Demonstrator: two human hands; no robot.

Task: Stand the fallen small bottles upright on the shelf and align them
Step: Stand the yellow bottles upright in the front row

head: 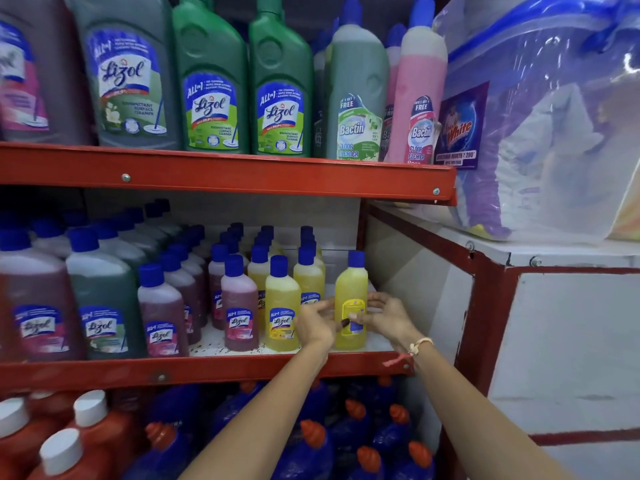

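A small yellow bottle point(350, 289) with a blue cap stands upright at the right end of the middle shelf point(207, 370), its back label facing me. My left hand point(313, 323) touches its left side and my right hand point(386, 315) cups its right side, fingertips on the label. To its left stand rows of small yellow bottles point(282, 306) and small pink bottles point(239, 306), all upright with blue caps. No fallen bottle shows on the shelf.
Larger pink and green bottles point(104, 296) fill the left of the middle shelf. Big green and pink cleaner bottles point(280, 84) stand on the upper shelf. Blue and red bottles point(311, 441) sit below. A white wall panel point(415, 282) closes the shelf's right side.
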